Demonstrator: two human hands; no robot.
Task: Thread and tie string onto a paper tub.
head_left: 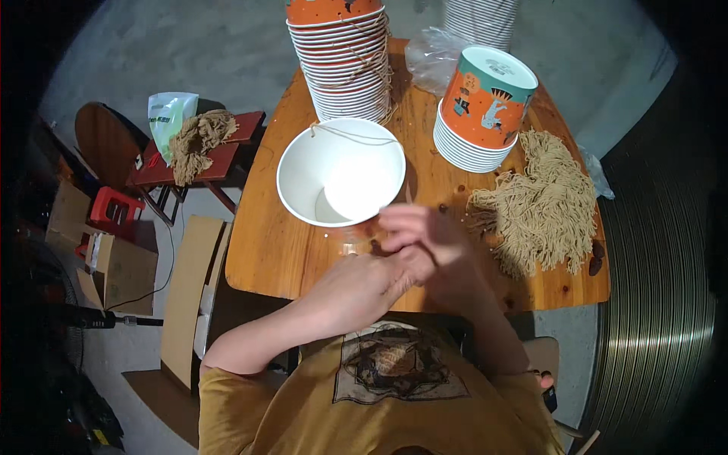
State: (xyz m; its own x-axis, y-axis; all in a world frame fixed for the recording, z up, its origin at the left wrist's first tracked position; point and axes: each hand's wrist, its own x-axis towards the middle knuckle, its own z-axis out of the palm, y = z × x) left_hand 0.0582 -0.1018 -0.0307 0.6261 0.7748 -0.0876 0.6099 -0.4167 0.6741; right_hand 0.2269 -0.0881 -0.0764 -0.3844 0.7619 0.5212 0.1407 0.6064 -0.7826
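Note:
In the middle of the wooden table's near side, my two hands meet and overlap. The fingers of my left hand [368, 282] are hidden beneath the other hand. My right hand [426, 236] is blurred by motion, its fingers loosely stretched toward the left; nothing shows in them. Just beyond them stands a white paper bucket [299, 178], mouth up, its rim close to my right fingertips. A thin beige cord handle [353, 135] lies across its far rim. To the right of my hands spreads a heap of beige cords [542, 208].
A tall stack of nested orange buckets [341, 68] with cords rises behind. Upturned buckets [485, 110] stand at right; a clear plastic bag [431, 61] and white stack [481, 19] are farther back. On the left, a low red table [227, 155] holds more cords [199, 140]. Cardboard [189, 296] stands nearby.

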